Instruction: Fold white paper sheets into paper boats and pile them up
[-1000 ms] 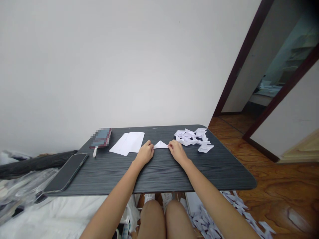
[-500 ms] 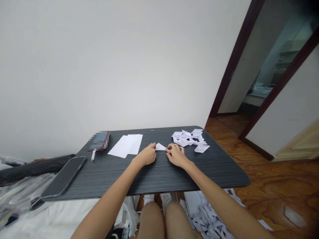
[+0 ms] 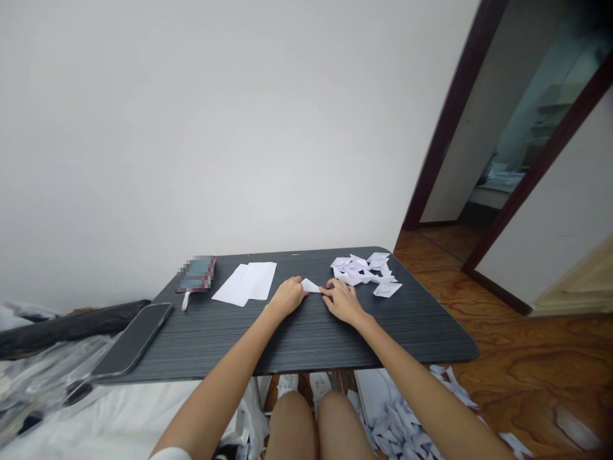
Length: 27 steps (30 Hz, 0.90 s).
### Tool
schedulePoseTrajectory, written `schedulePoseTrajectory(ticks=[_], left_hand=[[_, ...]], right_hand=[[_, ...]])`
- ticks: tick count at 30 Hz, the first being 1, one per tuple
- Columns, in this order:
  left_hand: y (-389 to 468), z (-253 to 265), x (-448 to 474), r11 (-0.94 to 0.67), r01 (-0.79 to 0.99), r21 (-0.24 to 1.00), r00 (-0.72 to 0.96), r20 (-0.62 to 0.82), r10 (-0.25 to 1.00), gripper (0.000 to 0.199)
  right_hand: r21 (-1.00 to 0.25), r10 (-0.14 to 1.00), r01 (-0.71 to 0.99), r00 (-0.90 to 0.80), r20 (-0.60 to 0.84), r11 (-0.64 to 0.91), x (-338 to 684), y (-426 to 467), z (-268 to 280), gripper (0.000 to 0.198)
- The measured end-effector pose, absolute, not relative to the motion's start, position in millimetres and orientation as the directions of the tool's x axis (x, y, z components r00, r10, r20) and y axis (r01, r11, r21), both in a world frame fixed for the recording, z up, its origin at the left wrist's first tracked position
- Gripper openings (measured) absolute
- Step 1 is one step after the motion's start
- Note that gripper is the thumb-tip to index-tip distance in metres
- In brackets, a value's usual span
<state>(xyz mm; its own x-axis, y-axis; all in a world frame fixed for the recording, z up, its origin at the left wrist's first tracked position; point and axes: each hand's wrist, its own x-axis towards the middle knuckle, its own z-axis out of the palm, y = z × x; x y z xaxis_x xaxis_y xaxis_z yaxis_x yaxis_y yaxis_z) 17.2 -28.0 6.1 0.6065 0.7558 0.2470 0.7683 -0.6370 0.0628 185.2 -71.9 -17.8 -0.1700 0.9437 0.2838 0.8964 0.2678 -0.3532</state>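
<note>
A small folded piece of white paper (image 3: pixel 311 286) with a pointed top lies on the dark table between my hands. My left hand (image 3: pixel 288 297) is closed on its left end, the fingers curled. At the right corner, the fingertips of my right hand (image 3: pixel 342 300) pinch the paper. To the right lies a loose group of folded white paper pieces (image 3: pixel 359 269). Left of my hands, flat white paper sheets (image 3: pixel 246 282) overlap each other.
The dark table (image 3: pixel 215 345) stands against a white wall. A phone (image 3: pixel 131 338) lies at its left edge, near a blurred-out object with a white strap (image 3: pixel 186 300). More folded papers (image 3: pixel 402 425) are heaped below the table, above a wood floor (image 3: pixel 541 377). A doorway is at right.
The folded paper has tilted, its right end now lower, and both hands have shifted slightly right with it. The camera view has moved a little.
</note>
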Motion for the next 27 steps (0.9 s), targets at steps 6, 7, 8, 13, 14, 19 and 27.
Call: schedulePoseTrajectory(ticks=[6, 7, 8, 13, 14, 19, 27], left_hand=[[-9, 4, 18, -0.687, 0.724, 0.071, 0.651, 0.259, 0.713, 0.026], [-7, 3, 18, -0.684, 0.725, 0.079, 0.643, 0.280, 0.713, 0.027], [-6, 1, 19, -0.673, 0.734, 0.092, 0.621, 0.309, 0.720, 0.028], [-3, -6, 23, -0.576, 0.792, 0.202, 0.443, 0.459, 0.770, 0.026], [-3, -7, 24, -0.566, 0.793, 0.226, 0.414, 0.482, 0.772, 0.025], [-5, -8, 28, -0.536, 0.771, 0.343, 0.305, 0.540, 0.784, 0.022], [0, -10, 24, -0.471, 0.621, 0.627, 0.124, 0.515, 0.848, 0.027]], right_hand=[[-0.600, 0.899, 0.772, 0.089, 0.428, 0.209, 189, -45, -33, 0.029], [-0.642, 0.896, 0.745, 0.142, 0.421, 0.183, 187, -40, -34, 0.027], [-0.679, 0.898, 0.716, 0.178, 0.402, 0.162, 183, -35, -34, 0.026], [-0.804, 0.941, 0.574, 0.159, 0.298, 0.158, 159, -17, -23, 0.031], [-0.814, 0.942, 0.559, 0.163, 0.294, 0.157, 155, -15, -20, 0.030], [-0.818, 0.934, 0.546, 0.166, 0.317, 0.180, 143, -9, -14, 0.023], [-0.850, 0.940, 0.481, 0.135, 0.314, 0.215, 147, -18, -18, 0.018]])
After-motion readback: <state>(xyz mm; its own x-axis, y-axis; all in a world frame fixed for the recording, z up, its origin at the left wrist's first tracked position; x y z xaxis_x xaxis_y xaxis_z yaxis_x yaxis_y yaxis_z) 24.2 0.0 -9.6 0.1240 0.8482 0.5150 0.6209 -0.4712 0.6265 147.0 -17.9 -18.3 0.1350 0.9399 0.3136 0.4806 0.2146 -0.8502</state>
